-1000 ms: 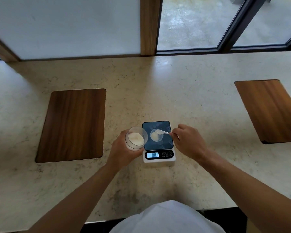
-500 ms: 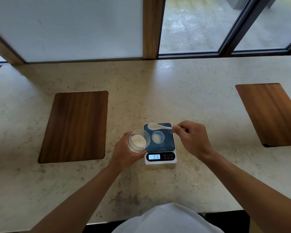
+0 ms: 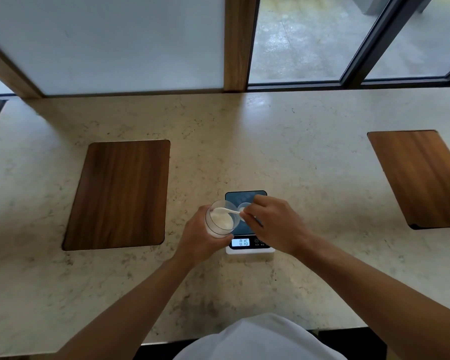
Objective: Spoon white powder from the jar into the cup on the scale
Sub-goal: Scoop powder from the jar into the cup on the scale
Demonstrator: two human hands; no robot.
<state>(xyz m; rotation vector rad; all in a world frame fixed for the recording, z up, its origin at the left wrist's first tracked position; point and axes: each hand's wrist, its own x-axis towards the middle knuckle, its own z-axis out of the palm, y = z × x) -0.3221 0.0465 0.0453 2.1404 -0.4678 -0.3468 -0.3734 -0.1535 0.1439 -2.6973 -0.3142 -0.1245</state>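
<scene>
My left hand (image 3: pixel 199 239) grips a clear jar (image 3: pixel 220 220) of white powder, tilted toward the scale and held just left of it. My right hand (image 3: pixel 274 226) pinches the handle of a white spoon (image 3: pixel 225 210), whose bowl reaches into the jar's mouth over the powder. A small digital scale (image 3: pixel 248 244) with a dark platform and a lit display sits on the counter. On its platform stands a small clear cup (image 3: pixel 242 207), mostly hidden behind my right hand.
The scale rests on a pale stone counter (image 3: pixel 296 157). A wooden board (image 3: pixel 120 193) is set into it at the left and another wooden board (image 3: pixel 421 178) at the right. Windows and a wooden post run along the far edge.
My right hand carried the spoon from over the cup on the scale leftward into the jar. The scale's reading rose from zero. The jar stayed in my left hand.
</scene>
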